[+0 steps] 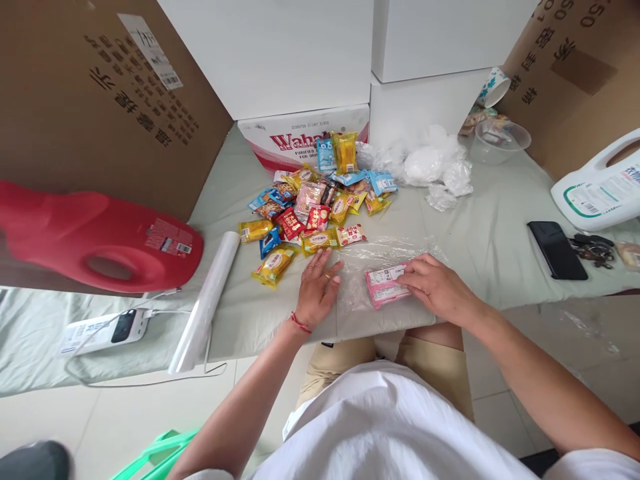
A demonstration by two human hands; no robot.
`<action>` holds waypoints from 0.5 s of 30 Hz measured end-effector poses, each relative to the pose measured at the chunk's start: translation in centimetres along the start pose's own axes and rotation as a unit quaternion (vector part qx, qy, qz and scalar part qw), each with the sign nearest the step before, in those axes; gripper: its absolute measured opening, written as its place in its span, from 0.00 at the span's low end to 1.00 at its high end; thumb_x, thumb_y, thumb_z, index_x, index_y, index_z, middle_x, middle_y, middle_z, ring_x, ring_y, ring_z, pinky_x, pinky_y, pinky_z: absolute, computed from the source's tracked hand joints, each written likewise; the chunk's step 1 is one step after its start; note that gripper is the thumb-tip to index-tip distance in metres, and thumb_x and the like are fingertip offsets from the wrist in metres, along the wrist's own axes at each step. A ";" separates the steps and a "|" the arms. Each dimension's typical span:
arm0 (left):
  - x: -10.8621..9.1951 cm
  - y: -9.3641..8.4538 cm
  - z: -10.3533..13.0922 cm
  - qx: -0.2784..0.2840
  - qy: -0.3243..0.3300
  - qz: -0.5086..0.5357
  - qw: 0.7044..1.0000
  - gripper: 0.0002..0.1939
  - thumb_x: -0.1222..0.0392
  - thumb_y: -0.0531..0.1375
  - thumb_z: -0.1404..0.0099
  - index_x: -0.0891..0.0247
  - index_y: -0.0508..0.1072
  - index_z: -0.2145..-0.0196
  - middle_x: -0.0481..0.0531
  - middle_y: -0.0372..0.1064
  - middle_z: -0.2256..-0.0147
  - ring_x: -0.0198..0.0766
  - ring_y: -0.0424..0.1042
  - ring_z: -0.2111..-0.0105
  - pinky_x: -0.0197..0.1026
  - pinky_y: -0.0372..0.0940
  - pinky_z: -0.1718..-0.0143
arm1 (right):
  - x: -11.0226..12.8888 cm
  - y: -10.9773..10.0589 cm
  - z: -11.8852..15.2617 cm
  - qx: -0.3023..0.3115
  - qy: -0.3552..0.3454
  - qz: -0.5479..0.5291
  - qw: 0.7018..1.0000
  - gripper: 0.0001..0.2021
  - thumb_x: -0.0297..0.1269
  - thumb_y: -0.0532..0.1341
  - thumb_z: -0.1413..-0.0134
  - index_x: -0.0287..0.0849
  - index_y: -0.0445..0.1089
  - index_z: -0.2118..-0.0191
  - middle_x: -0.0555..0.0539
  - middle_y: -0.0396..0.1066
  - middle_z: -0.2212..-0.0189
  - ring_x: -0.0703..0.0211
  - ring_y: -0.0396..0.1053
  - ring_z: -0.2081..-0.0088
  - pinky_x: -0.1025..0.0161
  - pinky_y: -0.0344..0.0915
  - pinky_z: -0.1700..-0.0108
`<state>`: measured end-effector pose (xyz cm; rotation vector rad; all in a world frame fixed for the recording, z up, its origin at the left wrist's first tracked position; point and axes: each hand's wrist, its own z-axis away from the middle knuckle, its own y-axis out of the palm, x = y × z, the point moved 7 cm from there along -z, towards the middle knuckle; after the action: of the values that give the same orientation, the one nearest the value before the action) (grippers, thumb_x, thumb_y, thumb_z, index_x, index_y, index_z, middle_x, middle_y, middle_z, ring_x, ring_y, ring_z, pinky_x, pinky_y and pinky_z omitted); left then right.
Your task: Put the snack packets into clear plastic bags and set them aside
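Note:
A pink packet with a white label (385, 285) lies on clear plastic film (355, 283) near the table's front edge. My right hand (431, 285) pinches the packet's right end. To its left, my left hand (320, 287), with a red string on the wrist, rests with fingers spread on the film's left edge, nothing in its grasp. Just beyond my left fingertips is a pile of small wrapped snacks in yellow, red and blue, among them a yellow one (274, 265) and a red one (290, 223).
A film roll (207, 300), red jug (105, 240) and power strip (105, 332) lie left. Crumpled clear plastic (425, 163) and white boxes (300, 53) stand behind. To the right are a plastic bowl (500, 141), white bottle (595, 187), phone (557, 250) and keys (593, 250).

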<state>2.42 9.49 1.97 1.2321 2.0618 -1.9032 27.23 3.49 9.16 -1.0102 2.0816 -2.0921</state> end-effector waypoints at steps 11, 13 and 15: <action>-2.3 1.1 1.9 0.014 -0.079 0.053 0.995 0.10 0.51 0.64 0.34 0.58 0.79 0.68 0.55 0.65 0.36 0.58 0.44 0.27 0.71 0.45 0.30 | -3.4 3.0 -2.7 0.083 0.100 0.002 0.992 0.14 0.38 0.53 0.30 0.47 0.77 0.53 0.45 0.75 0.59 0.56 0.73 0.61 0.63 0.62 0.62; -1.0 0.6 1.6 -0.012 -0.104 0.102 0.989 0.10 0.55 0.61 0.33 0.58 0.78 0.69 0.54 0.70 0.41 0.52 0.50 0.29 0.64 0.52 0.30 | -4.0 2.6 -2.4 0.067 0.099 -0.019 0.993 0.14 0.36 0.53 0.31 0.47 0.77 0.53 0.46 0.76 0.59 0.56 0.73 0.61 0.62 0.64 0.60; 0.6 -0.1 1.3 -0.035 -0.136 0.111 0.984 0.09 0.54 0.61 0.33 0.57 0.78 0.69 0.54 0.71 0.44 0.52 0.53 0.30 0.63 0.55 0.31 | -4.6 2.1 -2.1 0.049 0.098 -0.039 0.993 0.15 0.35 0.53 0.32 0.47 0.77 0.53 0.46 0.76 0.59 0.56 0.74 0.60 0.61 0.65 0.59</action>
<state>1.43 8.65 1.42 1.0672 1.7589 -1.7688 29.04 7.23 5.49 -0.9226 2.0268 -2.3954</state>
